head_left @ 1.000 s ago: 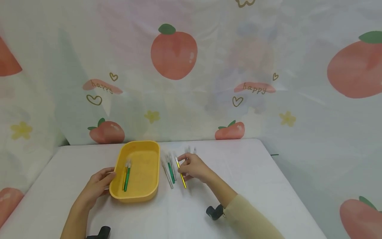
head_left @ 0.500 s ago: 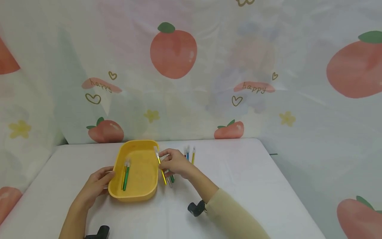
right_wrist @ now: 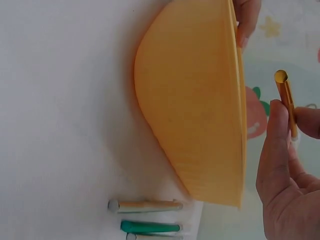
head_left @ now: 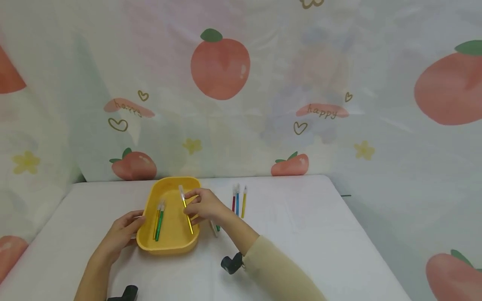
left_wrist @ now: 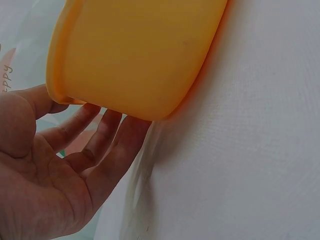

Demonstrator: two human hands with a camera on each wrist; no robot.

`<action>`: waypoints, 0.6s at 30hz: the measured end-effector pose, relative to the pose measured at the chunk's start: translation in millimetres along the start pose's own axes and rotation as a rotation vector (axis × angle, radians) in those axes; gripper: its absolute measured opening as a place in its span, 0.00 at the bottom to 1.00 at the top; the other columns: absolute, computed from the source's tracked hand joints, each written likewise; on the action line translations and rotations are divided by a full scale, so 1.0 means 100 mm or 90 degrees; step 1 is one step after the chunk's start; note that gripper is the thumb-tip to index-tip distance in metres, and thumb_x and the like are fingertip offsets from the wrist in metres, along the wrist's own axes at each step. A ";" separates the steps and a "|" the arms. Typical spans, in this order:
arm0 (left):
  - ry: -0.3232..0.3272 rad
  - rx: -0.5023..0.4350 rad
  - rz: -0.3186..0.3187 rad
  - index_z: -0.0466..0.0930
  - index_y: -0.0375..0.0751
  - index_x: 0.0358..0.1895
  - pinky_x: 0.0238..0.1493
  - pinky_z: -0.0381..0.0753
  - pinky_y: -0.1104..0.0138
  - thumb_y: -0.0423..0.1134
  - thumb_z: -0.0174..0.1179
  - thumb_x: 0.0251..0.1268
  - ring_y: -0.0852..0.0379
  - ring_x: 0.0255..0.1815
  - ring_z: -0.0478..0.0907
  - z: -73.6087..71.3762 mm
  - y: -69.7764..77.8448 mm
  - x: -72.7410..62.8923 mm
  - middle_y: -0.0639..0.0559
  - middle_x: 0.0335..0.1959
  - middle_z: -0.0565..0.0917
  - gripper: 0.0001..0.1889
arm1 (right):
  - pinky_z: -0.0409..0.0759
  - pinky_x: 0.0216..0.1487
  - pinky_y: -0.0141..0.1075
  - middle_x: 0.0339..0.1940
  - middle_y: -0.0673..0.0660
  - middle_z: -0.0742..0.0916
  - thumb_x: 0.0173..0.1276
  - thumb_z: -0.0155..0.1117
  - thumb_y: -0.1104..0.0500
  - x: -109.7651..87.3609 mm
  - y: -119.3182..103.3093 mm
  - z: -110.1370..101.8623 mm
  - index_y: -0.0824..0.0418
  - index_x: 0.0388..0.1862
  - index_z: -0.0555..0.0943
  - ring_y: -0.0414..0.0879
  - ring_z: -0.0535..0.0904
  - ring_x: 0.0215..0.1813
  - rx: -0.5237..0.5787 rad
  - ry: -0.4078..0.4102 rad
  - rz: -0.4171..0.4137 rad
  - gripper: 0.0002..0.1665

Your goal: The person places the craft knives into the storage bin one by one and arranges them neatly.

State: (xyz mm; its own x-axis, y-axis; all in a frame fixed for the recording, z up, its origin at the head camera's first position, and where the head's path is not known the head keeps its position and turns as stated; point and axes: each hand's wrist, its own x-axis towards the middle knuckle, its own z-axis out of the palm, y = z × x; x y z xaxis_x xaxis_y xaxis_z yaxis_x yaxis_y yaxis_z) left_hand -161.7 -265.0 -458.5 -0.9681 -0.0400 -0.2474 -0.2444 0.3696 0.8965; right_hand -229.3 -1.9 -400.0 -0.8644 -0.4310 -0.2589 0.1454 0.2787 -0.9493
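Observation:
My left hand (head_left: 122, 229) holds the left side of a yellow plastic tray (head_left: 171, 251), thumb at the rim and fingers against the outer wall in the left wrist view. Inside the tray lie a green pen-like tool (head_left: 160, 225) and a yellow one (head_left: 155, 223), side by side with clear-capped ends pointing away. Above the tray's right part, my right hand (head_left: 205, 205) pinches a yellow metallic pen-like tool (head_left: 188, 217) between thumb and fingers, its clear cap up. The right wrist view shows this tool (right_wrist: 285, 95) end-on, apart from the tray wall.
Right of the tray, silver (right_wrist: 145, 206) and green (right_wrist: 150, 227) pen-like tools lie on the white table, partly hidden by my right hand in the head view. Farther right lie red (head_left: 233, 203), blue (head_left: 237, 202) and yellow (head_left: 244, 205) ones. A patterned cloth hangs behind.
My right hand has carried the yellow pen-like tool leftward from beside the other tools, across the tray's right rim to over its inside. The left hand and tray have stayed put.

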 end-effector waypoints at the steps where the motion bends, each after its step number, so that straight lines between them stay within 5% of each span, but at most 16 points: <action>1: 0.000 0.001 0.002 0.60 0.38 0.74 0.51 0.84 0.60 0.59 0.49 0.76 0.48 0.58 0.76 -0.01 0.00 0.00 0.33 0.71 0.68 0.35 | 0.87 0.31 0.40 0.35 0.56 0.86 0.61 0.72 0.65 0.01 0.00 0.02 0.56 0.52 0.79 0.48 0.86 0.33 0.003 0.001 0.001 0.20; 18: 0.001 0.000 0.009 0.61 0.38 0.74 0.50 0.84 0.61 0.58 0.49 0.77 0.49 0.58 0.76 -0.01 -0.01 0.00 0.33 0.71 0.68 0.34 | 0.87 0.30 0.42 0.34 0.56 0.85 0.61 0.71 0.67 0.07 -0.02 0.33 0.56 0.49 0.78 0.47 0.85 0.32 0.036 0.004 0.002 0.18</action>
State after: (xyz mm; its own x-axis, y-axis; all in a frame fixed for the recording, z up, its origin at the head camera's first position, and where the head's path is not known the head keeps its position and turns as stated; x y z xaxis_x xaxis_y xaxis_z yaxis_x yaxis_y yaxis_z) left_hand -161.2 -266.3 -459.2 -0.9714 -0.0358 -0.2349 -0.2312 0.3696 0.9000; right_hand -219.8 -33.6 -406.2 -0.8666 -0.4253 -0.2609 0.1745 0.2316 -0.9570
